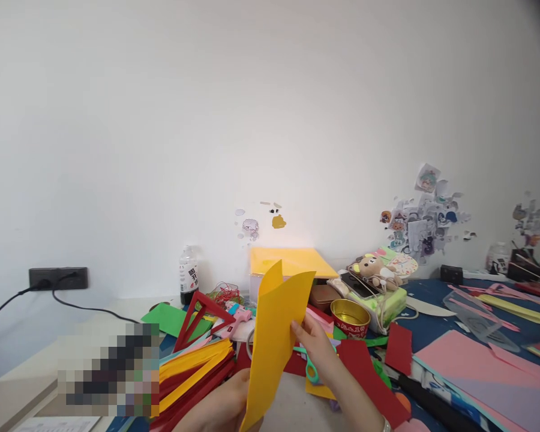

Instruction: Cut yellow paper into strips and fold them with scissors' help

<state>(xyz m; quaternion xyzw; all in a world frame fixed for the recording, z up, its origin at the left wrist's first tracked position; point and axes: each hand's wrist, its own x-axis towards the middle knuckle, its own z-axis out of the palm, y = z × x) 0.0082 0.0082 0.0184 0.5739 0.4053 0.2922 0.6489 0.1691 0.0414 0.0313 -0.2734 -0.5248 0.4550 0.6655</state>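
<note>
My right hand [317, 348] pinches the yellow sheet [276, 336] upright at its edge; my left hand [220, 408] seems to grip its bottom, half hidden. Scissors [310, 366] lie beneath.

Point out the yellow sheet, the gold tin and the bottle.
yellow sheet [276, 336]: head view, middle of the held sheet.
gold tin [350, 324]: head view, red front wall under the rim.
bottle [188, 277]: head view, its label.

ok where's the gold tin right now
In the head view the gold tin sits on the table right of centre, just behind the right hand, with the green tissue pack and its teddy to its right.
</note>
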